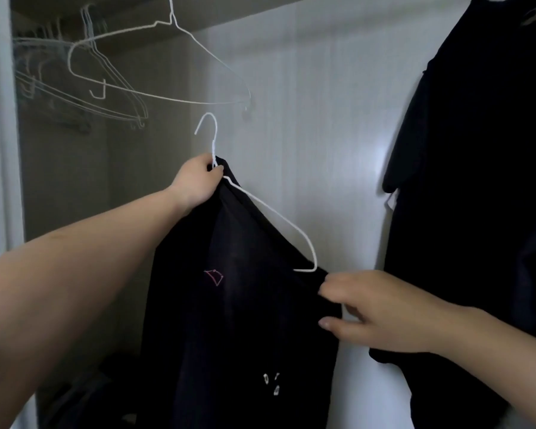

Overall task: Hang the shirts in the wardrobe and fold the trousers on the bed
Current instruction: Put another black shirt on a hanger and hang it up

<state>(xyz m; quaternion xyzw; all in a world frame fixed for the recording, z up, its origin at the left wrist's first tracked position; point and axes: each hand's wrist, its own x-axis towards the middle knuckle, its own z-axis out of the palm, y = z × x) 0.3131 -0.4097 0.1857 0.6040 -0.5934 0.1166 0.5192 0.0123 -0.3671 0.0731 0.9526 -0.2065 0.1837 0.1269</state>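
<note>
A black shirt [229, 320] with a small pink emblem hangs partly on a white wire hanger [273, 215] in front of the open wardrobe. My left hand [195, 181] grips the hanger's neck together with the shirt's collar, the hook pointing up. The hanger's right arm is bare and sticks out of the fabric. My right hand [378, 311] pinches the shirt's shoulder edge just below that bare hanger end.
Several empty white wire hangers [155, 60] hang inside the wardrobe at the upper left. Another dark garment [477, 181] hangs at the right against the white wardrobe door [322, 119]. Dark clothing lies low at the wardrobe's bottom left [84, 394].
</note>
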